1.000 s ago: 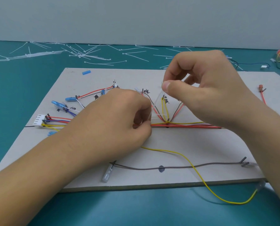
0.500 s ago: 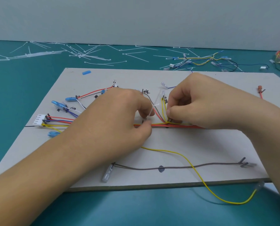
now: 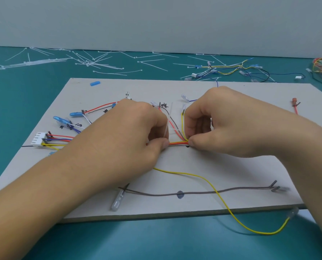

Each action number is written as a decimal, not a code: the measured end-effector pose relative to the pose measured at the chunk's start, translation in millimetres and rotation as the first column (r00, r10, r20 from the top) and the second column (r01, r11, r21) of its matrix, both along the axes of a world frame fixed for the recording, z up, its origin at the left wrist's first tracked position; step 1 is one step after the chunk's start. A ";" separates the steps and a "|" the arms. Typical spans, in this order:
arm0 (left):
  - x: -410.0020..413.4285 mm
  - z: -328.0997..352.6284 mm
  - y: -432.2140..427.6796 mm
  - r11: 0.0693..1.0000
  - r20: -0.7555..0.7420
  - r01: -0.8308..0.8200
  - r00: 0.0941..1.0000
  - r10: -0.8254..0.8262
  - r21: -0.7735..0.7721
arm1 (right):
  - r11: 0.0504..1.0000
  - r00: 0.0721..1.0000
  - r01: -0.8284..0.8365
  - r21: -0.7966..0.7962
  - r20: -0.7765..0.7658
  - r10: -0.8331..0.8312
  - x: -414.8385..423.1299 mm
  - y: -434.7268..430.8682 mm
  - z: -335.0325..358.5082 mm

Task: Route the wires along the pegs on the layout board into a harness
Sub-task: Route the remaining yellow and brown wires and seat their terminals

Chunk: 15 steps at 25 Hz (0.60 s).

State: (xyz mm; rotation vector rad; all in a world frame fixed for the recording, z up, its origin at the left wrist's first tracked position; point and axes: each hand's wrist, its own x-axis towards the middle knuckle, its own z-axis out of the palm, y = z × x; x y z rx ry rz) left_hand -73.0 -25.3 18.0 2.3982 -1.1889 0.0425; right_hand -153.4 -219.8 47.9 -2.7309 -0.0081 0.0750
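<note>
Red, orange and yellow wire bundle (image 3: 178, 143) lies on the flat grey layout board (image 3: 222, 169), pinched between left hand (image 3: 135, 136) and right hand (image 3: 226, 124), likely gathering strands for the left's thin white cable tie (image 3: 166, 128)

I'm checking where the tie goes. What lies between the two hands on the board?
Head view: a short stretch of the red, orange and yellow wire bundle, from the left hand, which pinches a white cable tie, to the right hand.

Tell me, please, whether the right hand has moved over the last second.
Yes. The right hand has come down and slightly left, from covering the layout board's far edge to the wire bundle at the board's middle.
</note>
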 end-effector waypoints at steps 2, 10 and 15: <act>-1.1 1.6 -0.6 1.000 -0.005 -0.013 1.000 0.013 0.012 | 1.000 1.000 -0.012 -0.014 0.021 0.013 -0.9 0.8 0.2; -1.8 4.6 -7.4 0.998 -0.001 -0.044 0.999 0.044 0.044 | 0.998 0.997 -0.051 -0.035 0.061 0.053 -0.9 -1.2 -2.4; 7.1 9.1 6.9 0.993 0.003 -0.090 0.996 0.090 0.083 | 0.994 0.986 -0.110 0.000 0.127 0.109 3.3 12.2 -10.1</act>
